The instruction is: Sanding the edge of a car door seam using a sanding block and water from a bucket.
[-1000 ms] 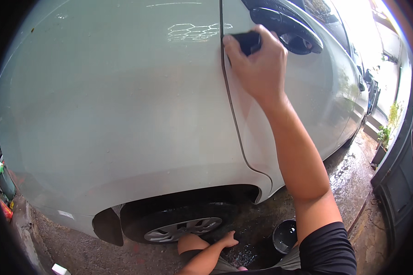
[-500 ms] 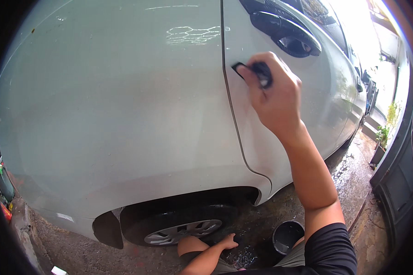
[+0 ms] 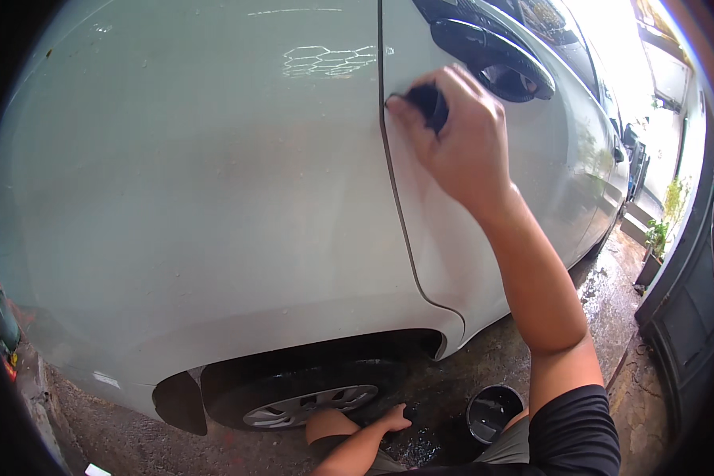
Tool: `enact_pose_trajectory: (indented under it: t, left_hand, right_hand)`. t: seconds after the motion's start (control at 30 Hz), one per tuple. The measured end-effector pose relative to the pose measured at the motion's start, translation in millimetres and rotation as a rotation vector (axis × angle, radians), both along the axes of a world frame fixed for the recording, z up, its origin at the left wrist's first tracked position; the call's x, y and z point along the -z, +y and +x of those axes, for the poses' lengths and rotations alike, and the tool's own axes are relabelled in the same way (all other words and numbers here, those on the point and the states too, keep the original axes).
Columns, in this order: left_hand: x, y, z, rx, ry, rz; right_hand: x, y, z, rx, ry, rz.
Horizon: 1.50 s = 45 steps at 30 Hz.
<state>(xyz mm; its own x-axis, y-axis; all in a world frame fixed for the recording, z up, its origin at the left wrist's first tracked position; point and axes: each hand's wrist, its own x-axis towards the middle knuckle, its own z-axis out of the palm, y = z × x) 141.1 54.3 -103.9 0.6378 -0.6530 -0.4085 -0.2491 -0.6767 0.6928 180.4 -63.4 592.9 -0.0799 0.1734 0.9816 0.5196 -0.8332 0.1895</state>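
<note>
My right hand [image 3: 464, 135] is raised to the rear door of a pale silver-green car [image 3: 278, 206]. Its fingers are closed around a bunched black cloth [image 3: 428, 105], which lies against the door by the panel gap, below the dark door handle [image 3: 508, 79]. Most of the cloth is hidden by the fingers. Down low, my left hand [image 3: 394, 418] rests beside my knee, close to the rear wheel [image 3: 313, 404]. Its fingers are curled, and whatever they may hold is too small and dark to make out.
A black bucket [image 3: 492, 412] stands on the wet ground beside my right leg. To the right are a dark gate [image 3: 690, 317] and a potted plant [image 3: 657, 242]. A low concrete kerb [image 3: 44, 397] runs at the left.
My right hand has moved a little left and up with the black cloth, nearer the panel gap. The left hand stays in about the same place.
</note>
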Motion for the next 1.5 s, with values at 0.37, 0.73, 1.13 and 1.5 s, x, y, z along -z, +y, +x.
enact_pose_trajectory:
  t: [0.37, 0.73, 1.13, 1.5]
  left_hand:
    - [10, 10, -4, 0.063, -0.022, 0.062]
    - [2, 4, -8, 0.08, -0.047, 0.067]
    - [-1, 4, -9, 0.119, -0.07, 0.055]
    - [-2, 10, -12, 0.11, -0.086, 0.066]
  right_hand:
    - [1, 4, 3, 0.003, -0.007, 0.061]
    - [-46, -2, 18, 0.113, -0.21, 0.072]
    - [-62, 6, 26, 0.227, -0.278, 0.151]
    - [-82, 20, 0, 0.315, -0.162, 0.165]
